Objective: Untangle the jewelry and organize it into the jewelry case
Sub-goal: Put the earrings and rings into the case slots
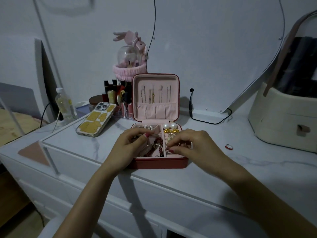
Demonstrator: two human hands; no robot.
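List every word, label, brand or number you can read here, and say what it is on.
None can be read.
Clear bottle: yellowish label, print too blurred.
Lipstick tubes: any markings too small.
Phone: yellow patches on the case, no legible text.
Jewelry case: no lettering visible.

Head camera (single view), looking forward-down, close over jewelry case (158, 163) on dresser top (223, 169).

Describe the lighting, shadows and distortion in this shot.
Head view: dim, cool light; forearms throw soft shadows on the dresser front; wide-angle bending curves the mirror edge; jewelry case sharp, no glare, small pieces under both hands hard to resolve.
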